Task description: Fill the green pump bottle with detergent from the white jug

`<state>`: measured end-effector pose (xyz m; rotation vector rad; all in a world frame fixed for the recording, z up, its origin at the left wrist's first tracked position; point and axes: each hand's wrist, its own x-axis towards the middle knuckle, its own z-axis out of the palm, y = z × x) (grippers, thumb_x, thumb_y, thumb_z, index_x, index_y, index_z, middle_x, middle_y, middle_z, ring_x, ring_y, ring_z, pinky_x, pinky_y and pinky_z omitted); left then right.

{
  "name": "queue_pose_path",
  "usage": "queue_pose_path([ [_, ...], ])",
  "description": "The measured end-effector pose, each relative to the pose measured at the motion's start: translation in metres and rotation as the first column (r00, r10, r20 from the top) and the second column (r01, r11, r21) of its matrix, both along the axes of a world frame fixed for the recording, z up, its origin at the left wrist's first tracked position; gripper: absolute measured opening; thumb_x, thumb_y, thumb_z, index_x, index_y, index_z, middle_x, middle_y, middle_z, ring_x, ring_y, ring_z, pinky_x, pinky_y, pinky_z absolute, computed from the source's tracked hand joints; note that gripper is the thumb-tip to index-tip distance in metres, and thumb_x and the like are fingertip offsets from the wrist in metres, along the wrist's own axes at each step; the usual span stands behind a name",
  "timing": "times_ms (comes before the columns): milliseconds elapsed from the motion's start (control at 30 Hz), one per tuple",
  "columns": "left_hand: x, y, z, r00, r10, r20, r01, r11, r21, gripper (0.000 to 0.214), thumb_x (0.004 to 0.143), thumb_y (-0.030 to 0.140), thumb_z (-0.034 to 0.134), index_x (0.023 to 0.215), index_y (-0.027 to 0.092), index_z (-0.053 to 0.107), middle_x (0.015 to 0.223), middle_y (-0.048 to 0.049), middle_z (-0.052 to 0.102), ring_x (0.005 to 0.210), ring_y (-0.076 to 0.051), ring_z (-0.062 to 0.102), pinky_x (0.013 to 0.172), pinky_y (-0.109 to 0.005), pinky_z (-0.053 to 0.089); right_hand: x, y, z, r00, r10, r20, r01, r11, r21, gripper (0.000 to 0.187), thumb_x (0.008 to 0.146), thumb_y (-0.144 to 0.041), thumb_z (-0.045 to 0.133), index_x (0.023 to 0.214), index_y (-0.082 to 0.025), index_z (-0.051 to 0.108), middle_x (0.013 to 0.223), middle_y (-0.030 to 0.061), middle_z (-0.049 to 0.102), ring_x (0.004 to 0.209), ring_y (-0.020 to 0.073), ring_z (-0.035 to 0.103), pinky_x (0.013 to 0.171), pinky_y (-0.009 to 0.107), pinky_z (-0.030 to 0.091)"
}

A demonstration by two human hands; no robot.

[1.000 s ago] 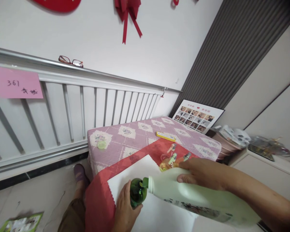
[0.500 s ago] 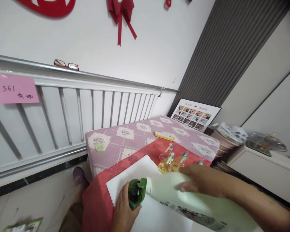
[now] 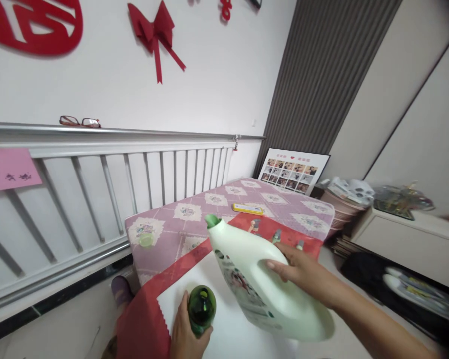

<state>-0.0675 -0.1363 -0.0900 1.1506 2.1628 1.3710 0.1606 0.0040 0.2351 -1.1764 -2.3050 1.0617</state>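
Observation:
My right hand grips a large white detergent jug by its side and holds it tilted, its green spout pointing up and to the left. My left hand is wrapped round a small dark green bottle that stands upright on a white sheet. The jug's spout is above and clear of the bottle's mouth. Behind the jug, a few small bottle tops poke up from a red cloth.
The low table carries a pink patterned cloth, a light green cap and a yellow flat item. A white railing with glasses on top runs behind. A photo frame and clutter stand at the right.
The jug has swung up from lying nearly level with its spout at the green bottle's mouth to a raised tilt with the spout pointing up. My left hand keeps its hold on the bottle.

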Motion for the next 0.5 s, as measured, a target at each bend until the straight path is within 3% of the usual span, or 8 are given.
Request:
queue_pose_path([
  [100,0.005,0.003,-0.006,0.991,0.085,-0.100,-0.079,0.995,0.061,0.101,0.068,0.030,0.065,0.156,0.009,0.021,0.157,-0.0269,0.052,0.144,-0.038,0.055,0.118,-0.051,0.050,-0.015,0.001,-0.030,0.989,-0.064,-0.131,0.067,0.998,0.021,0.042,0.086,-0.057,0.062,0.105,-0.020,0.067,0.097,0.0065,0.075,0.086,0.0260,0.069,0.072,0.035,0.054],
  [233,0.007,0.007,-0.017,0.972,0.134,-0.195,-0.110,0.985,0.129,0.099,0.068,0.031,0.065,0.155,0.016,0.020,0.149,-0.0263,0.058,0.138,-0.042,0.059,0.113,-0.057,0.053,-0.050,0.001,-0.086,0.918,-0.132,-0.374,0.166,0.984,0.058,0.036,0.084,-0.052,0.063,0.104,-0.022,0.065,0.101,0.0075,0.075,0.099,0.0305,0.069,0.087,0.042,0.055],
  [400,-0.002,0.012,-0.035,0.971,0.124,-0.202,-0.089,0.981,0.175,0.099,0.064,0.032,0.065,0.152,0.020,0.020,0.143,-0.0258,0.057,0.139,-0.046,0.056,0.109,-0.062,0.055,-0.087,-0.004,-0.154,0.866,-0.199,-0.460,0.250,0.967,0.052,0.029,0.088,-0.045,0.056,0.105,-0.022,0.059,0.101,0.0107,0.075,0.100,0.0321,0.069,0.091,0.045,0.055],
  [500,-0.009,0.013,-0.043,0.981,0.105,-0.163,-0.078,0.983,0.164,0.098,0.062,0.036,0.067,0.149,0.019,0.024,0.138,-0.0264,0.059,0.134,-0.050,0.059,0.106,-0.064,0.057,-0.093,-0.014,-0.183,0.858,-0.224,-0.462,0.269,0.963,0.033,0.025,0.091,-0.041,0.052,0.106,-0.022,0.059,0.099,0.0097,0.076,0.096,0.0304,0.071,0.087,0.043,0.057],
])
